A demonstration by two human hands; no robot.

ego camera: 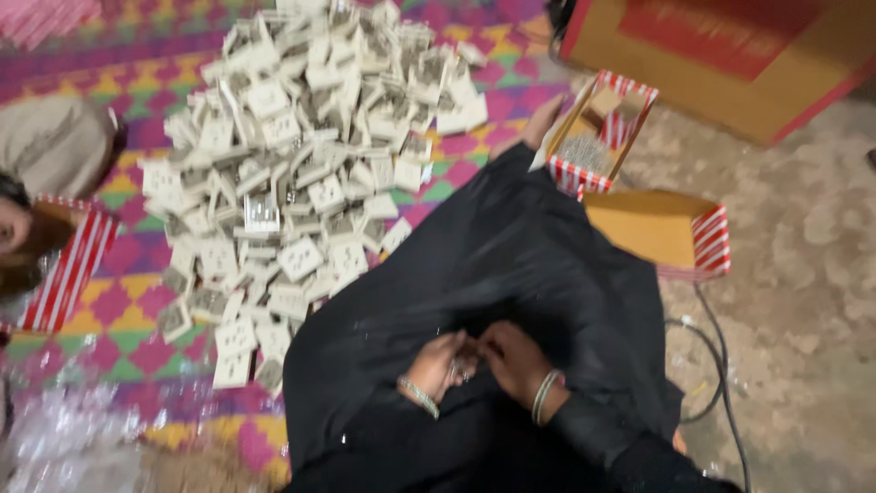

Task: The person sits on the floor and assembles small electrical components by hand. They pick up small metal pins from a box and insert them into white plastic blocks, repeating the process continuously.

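My left hand (436,363) and my right hand (516,358) meet low in the frame over my black-clothed lap (511,265). Their fingers pinch a small metallic part (463,368) between them; the blur hides what it is. Each wrist carries thin bangles. A large heap of white electrical socket plates (301,155) lies on the patterned mat just ahead and left of my knees, nearest my left hand.
A red-and-white striped box of small metal parts (598,137) stands ahead right, with its lid (680,233) beside it. A big cardboard carton (730,55) sits at top right. Cables (716,356) run on the concrete floor. Another person (41,173) sits at far left. Clear plastic wrap (64,443) lies bottom left.
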